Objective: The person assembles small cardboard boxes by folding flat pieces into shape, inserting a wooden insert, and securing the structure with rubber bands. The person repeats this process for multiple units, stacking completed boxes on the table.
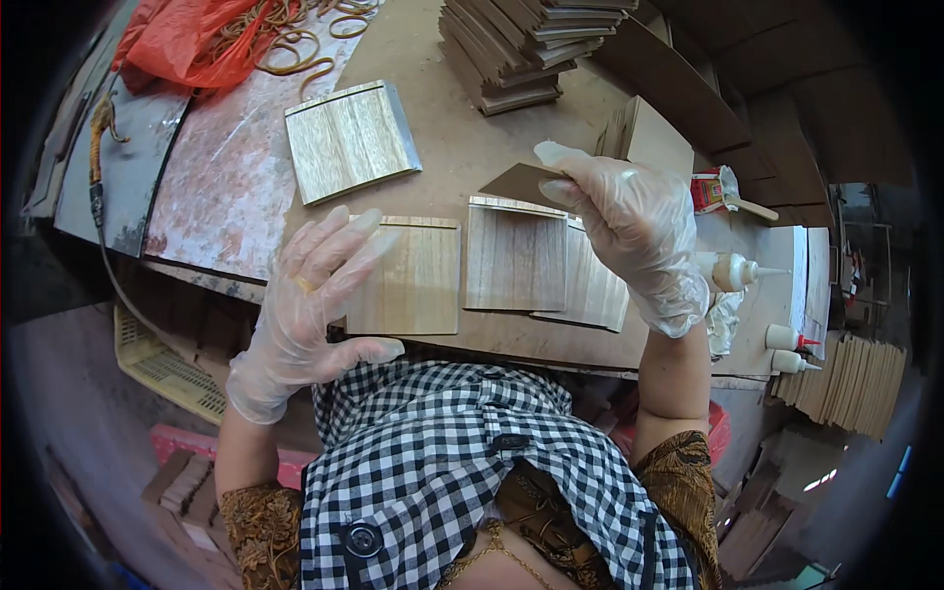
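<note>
Both hands wear thin clear plastic gloves and rise from the lower edge on bare forearms, with patterned brown sleeves at the elbows. The left hand (310, 305) is open and slack, fingers spread and pointing up and to the right, thumb stretched out low toward the right; a ring shows through the glove on one finger. It lies over the near edge of the tabletop (442, 147), fingertips just past that edge. The right hand (624, 226) is raised above the tabletop, farther in from its near edge than the left, wrist bent, fingers curled leftward in a pinching grip, forefinger stretched out on top
</note>
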